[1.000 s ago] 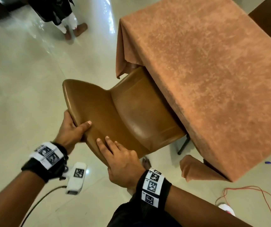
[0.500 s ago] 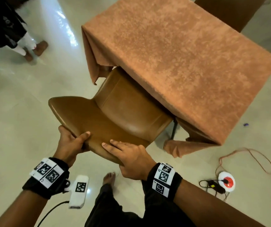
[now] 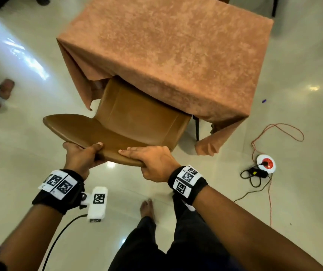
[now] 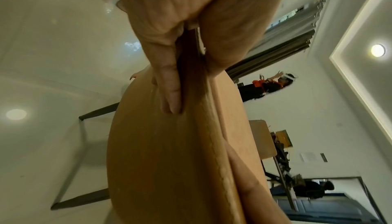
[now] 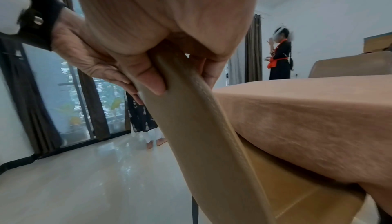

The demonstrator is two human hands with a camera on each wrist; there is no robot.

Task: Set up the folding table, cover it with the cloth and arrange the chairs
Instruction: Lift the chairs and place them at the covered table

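A tan leather chair [image 3: 129, 122] sits at the near edge of the covered tabletop [image 3: 166, 47], its seat partly tucked under the hanging rust-orange cloth [image 3: 74, 71]. Both hands hold the top edge of the backrest: the left hand [image 3: 80, 159] wraps it with thumb on top, and the right hand [image 3: 154, 163] curls its fingers over the rim. Compared with a second ago, the chair has turned squarer to the table and slid further under, so this chair seems nearly placed. The head view alone shows a power cord [image 3: 268, 145] on the floor at right. The right wrist view alone shows a bystander [image 5: 280, 54] beyond the table and the cloth draped over the seat.
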